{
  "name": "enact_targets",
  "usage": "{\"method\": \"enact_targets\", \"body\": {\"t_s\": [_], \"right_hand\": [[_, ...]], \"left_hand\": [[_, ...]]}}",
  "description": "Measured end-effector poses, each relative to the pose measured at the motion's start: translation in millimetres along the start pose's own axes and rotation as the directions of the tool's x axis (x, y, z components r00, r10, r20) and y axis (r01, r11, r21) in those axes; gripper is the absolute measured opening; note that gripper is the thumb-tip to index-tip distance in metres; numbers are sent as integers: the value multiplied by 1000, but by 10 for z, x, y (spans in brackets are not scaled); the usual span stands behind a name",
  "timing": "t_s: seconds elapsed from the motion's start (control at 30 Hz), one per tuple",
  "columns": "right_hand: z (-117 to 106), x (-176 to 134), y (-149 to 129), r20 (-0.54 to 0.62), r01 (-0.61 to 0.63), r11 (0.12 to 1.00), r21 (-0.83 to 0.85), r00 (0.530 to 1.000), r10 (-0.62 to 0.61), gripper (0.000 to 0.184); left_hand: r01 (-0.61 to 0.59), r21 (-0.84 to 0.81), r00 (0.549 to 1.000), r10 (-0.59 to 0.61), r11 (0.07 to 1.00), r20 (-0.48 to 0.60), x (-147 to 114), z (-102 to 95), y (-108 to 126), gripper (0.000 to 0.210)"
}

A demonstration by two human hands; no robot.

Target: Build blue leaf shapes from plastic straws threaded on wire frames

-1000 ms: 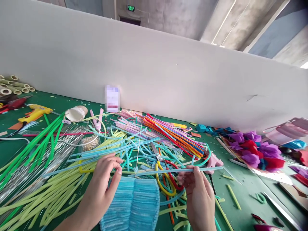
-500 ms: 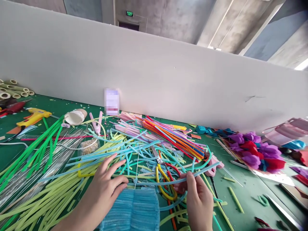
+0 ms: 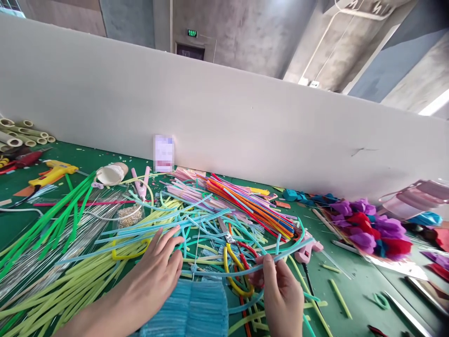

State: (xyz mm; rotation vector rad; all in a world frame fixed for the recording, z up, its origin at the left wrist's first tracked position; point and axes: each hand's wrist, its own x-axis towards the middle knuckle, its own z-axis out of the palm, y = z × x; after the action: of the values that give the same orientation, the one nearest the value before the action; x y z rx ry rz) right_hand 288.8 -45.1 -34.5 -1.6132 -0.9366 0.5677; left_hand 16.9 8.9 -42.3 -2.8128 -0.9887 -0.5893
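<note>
A light-blue pipe cleaner (image 3: 242, 272) crosses in front of me, pinched by the thumb and fingers of my right hand (image 3: 282, 285); its free end points up to the right. My left hand (image 3: 157, 267) is open, fingers stretched, near the strip's other end; contact there I cannot make out. Below the strip lies a blue panel of side-by-side pipe cleaners (image 3: 189, 309), cut off by the frame's bottom. A thin wire (image 3: 197, 248) with a small blue knot (image 3: 194, 268) rises from its top edge. Scissors with yellow handles (image 3: 229, 267) lie behind the strip.
Yellow-green pipe cleaners (image 3: 80, 285) and green ones (image 3: 75, 199) spread leftward beside thin wires. A yellow glue gun (image 3: 52, 172) and a bead bag (image 3: 129, 216) sit at left. Orange and red bundles (image 3: 245, 201), a pink glue gun (image 3: 304, 250) and purple flowers (image 3: 389, 224) lie right. A white partition (image 3: 228, 117) stands behind.
The view has tilted up a little, so the table things sit slightly lower. My left hand's fingers have drawn somewhat closer together; my right hand keeps its pinch on the pipe cleaner.
</note>
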Motion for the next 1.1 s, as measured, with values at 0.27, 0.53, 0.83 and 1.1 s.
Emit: {"method": "enact_targets", "body": {"t_s": [0.27,0.53,0.83,1.1], "right_hand": [[88,-149,-155,15,12,1000,26,1000,-12,44],[20,-85,-118,-12,36,998,-47,999,-37,48],[-1,-144,-265,-115,70,996,-49,991,-75,46],[71,-297,-304,-39,182,982,-40,982,-184,44]], "left_hand": [[115,-130,992,-107,985,68,10,-159,4,28],[191,-399,979,-141,897,150,8,-97,62,20],[353,-513,934,-324,782,150,142,-300,152,10],[48,-430,946,-180,901,-271,51,-129,246,32]]}}
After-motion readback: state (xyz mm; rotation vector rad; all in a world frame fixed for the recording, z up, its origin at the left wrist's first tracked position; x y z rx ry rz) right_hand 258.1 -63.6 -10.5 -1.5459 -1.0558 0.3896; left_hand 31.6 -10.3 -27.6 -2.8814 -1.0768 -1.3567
